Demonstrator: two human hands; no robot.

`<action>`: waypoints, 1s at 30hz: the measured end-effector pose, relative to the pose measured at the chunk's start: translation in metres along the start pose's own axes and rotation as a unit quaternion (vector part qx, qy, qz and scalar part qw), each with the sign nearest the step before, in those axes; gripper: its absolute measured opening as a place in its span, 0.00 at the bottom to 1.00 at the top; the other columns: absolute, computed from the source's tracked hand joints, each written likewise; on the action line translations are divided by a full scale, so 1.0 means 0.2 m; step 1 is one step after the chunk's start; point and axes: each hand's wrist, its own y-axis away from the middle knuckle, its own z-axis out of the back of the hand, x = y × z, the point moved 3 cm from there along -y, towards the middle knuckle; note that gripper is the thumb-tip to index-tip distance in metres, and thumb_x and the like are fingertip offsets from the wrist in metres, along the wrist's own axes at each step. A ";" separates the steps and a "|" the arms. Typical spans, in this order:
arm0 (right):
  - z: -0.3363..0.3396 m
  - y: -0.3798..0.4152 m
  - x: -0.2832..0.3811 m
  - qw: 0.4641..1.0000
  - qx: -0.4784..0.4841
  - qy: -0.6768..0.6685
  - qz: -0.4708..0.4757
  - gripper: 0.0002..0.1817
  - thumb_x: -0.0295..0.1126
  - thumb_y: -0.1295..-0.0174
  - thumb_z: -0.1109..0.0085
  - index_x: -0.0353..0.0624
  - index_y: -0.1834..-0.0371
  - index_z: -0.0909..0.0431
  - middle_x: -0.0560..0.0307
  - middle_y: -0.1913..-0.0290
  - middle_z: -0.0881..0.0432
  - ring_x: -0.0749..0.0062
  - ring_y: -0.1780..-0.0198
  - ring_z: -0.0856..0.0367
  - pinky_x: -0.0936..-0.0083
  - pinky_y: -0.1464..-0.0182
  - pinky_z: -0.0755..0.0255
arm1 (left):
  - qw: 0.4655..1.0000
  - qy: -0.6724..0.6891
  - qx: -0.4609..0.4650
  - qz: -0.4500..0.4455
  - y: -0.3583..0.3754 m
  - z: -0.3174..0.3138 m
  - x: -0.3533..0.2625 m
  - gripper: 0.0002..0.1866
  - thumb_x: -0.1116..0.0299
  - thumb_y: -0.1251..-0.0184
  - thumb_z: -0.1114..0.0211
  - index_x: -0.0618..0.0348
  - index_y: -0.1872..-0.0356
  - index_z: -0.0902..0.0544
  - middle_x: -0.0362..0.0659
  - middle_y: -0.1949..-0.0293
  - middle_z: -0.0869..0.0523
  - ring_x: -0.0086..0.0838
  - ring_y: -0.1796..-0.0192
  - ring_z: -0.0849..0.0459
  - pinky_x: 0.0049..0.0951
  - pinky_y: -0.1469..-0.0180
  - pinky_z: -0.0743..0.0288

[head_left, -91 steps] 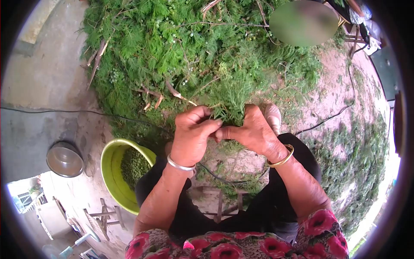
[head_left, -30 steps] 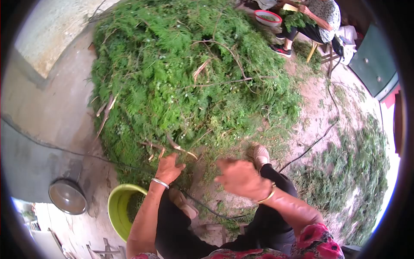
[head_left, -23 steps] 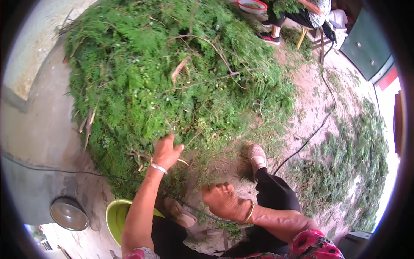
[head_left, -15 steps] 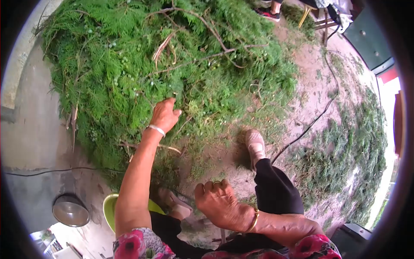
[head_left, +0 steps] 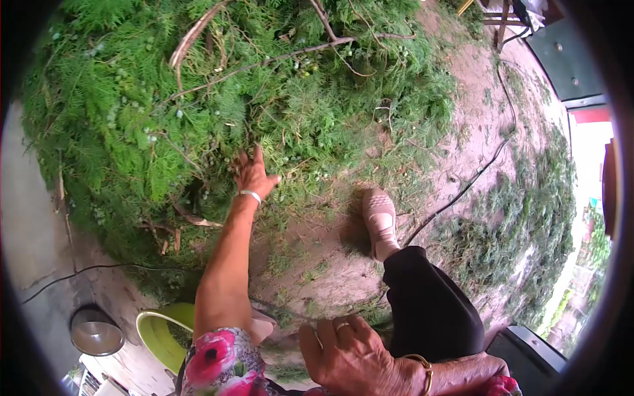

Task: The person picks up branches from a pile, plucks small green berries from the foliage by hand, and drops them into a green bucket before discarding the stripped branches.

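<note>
My left hand (head_left: 253,175) reaches over the near edge of a big heap of green conifer branches (head_left: 132,119). Its fingers are spread, with the fingertips at the sprigs, and I see nothing held. A pale bangle circles that wrist. Close to my body, my right hand (head_left: 350,353) is closed with its back toward me. The curled fingers hide whatever may be inside. It wears rings and a gold-coloured bangle (head_left: 427,373). Long bare twigs (head_left: 264,63) and a strip of peeled wood (head_left: 196,33) lie on top of the heap.
A yellow-green basin (head_left: 148,330) stands beside my left arm, near a round metal bowl (head_left: 98,332). Black cable (head_left: 456,198) runs over the ground. More clippings (head_left: 502,244) spread at the right. My shoe (head_left: 379,214) is planted by the heap.
My left hand has opened from a pointing shape into spread fingers. My right hand has moved lower and stays closed. The view has shifted, and the heap now sits further left.
</note>
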 end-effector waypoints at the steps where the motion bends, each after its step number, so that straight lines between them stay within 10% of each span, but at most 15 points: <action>1: -0.01 0.00 -0.01 1.000 0.006 0.001 -0.005 0.07 0.29 0.54 0.45 0.39 0.72 0.27 0.56 0.76 0.29 0.68 0.72 0.27 0.71 0.66 0.31 | 1.000 -0.006 -0.028 -0.006 -0.06 0.03 -0.05 0.58 0.57 0.56 0.23 0.43 0.26 0.54 0.62 0.28 0.56 0.67 0.29 0.53 0.54 0.29 0.51; 9: 0.02 -0.04 -0.11 0.999 -0.016 -0.014 -0.046 0.13 0.31 0.53 0.46 0.35 0.66 0.25 0.54 0.73 0.27 0.66 0.71 0.26 0.69 0.64 0.28 | 0.991 0.107 -0.061 0.042 -0.38 0.13 -0.38 0.65 0.55 0.56 0.22 0.40 0.27 0.67 0.59 0.27 0.62 0.68 0.29 0.59 0.59 0.30 0.52; 11: 0.03 -0.04 -0.15 0.998 0.004 -0.036 -0.047 0.15 0.31 0.53 0.46 0.33 0.63 0.25 0.51 0.70 0.25 0.64 0.69 0.24 0.68 0.62 0.27 | 0.974 0.210 -0.081 0.018 -0.50 -0.01 -0.29 0.69 0.53 0.56 0.22 0.54 0.28 0.73 0.63 0.28 0.55 0.55 0.25 0.60 0.52 0.28 0.53; 14: 0.04 -0.05 -0.17 0.998 -0.008 -0.046 -0.049 0.17 0.30 0.53 0.46 0.30 0.60 0.25 0.47 0.68 0.23 0.61 0.67 0.23 0.67 0.59 0.26 | 0.979 0.160 -0.112 0.061 -0.48 -0.03 -0.31 0.64 0.51 0.54 0.24 0.61 0.28 0.65 0.64 0.32 0.41 0.51 0.28 0.45 0.50 0.31 0.43; 17: 0.04 -0.05 -0.17 0.998 -0.006 -0.046 -0.037 0.19 0.30 0.53 0.46 0.29 0.59 0.26 0.45 0.66 0.23 0.58 0.65 0.22 0.66 0.58 0.26 | 0.987 0.121 -0.040 0.093 -0.50 -0.07 -0.26 0.43 0.51 0.51 0.27 0.65 0.38 0.36 0.63 0.46 0.23 0.53 0.42 0.24 0.47 0.43 0.28; 19: 0.05 -0.05 -0.15 0.997 -0.008 -0.063 -0.043 0.19 0.30 0.53 0.46 0.29 0.59 0.26 0.45 0.67 0.23 0.59 0.65 0.22 0.66 0.59 0.26 | 0.989 0.114 -0.094 0.007 -0.45 -0.06 -0.29 0.24 0.54 0.49 0.30 0.67 0.63 0.21 0.60 0.62 0.16 0.53 0.59 0.17 0.45 0.56 0.23; 26: 0.03 -0.03 -0.11 0.998 0.001 -0.041 -0.041 0.15 0.30 0.53 0.46 0.33 0.63 0.25 0.52 0.72 0.26 0.64 0.68 0.24 0.67 0.62 0.28 | 0.953 0.099 -0.245 -0.146 0.02 0.02 -0.31 0.20 0.55 0.44 0.33 0.68 0.69 0.21 0.59 0.69 0.18 0.52 0.64 0.19 0.45 0.58 0.27; 27: 0.03 -0.02 -0.11 0.999 -0.013 -0.033 -0.041 0.14 0.30 0.53 0.46 0.34 0.64 0.25 0.53 0.73 0.27 0.64 0.69 0.25 0.67 0.63 0.28 | 0.990 0.108 -0.054 -0.068 0.12 0.08 -0.34 0.23 0.58 0.42 0.32 0.71 0.57 0.23 0.58 0.65 0.21 0.48 0.64 0.23 0.45 0.57 0.29; 28: 0.04 -0.02 -0.10 0.998 -0.027 -0.026 -0.042 0.13 0.30 0.53 0.46 0.34 0.65 0.25 0.54 0.74 0.27 0.65 0.69 0.25 0.68 0.64 0.29 | 0.953 0.062 -0.241 -0.171 0.22 0.02 -0.28 0.19 0.56 0.42 0.34 0.66 0.67 0.22 0.56 0.71 0.19 0.49 0.65 0.20 0.45 0.59 0.29; 30: 0.02 0.00 -0.08 0.998 -0.016 -0.030 -0.043 0.12 0.30 0.53 0.46 0.34 0.66 0.24 0.53 0.74 0.27 0.65 0.70 0.25 0.68 0.63 0.29 | 0.954 -0.011 -0.214 -0.209 0.37 -0.07 -0.10 0.19 0.56 0.42 0.35 0.66 0.64 0.22 0.55 0.72 0.19 0.50 0.66 0.20 0.45 0.59 0.30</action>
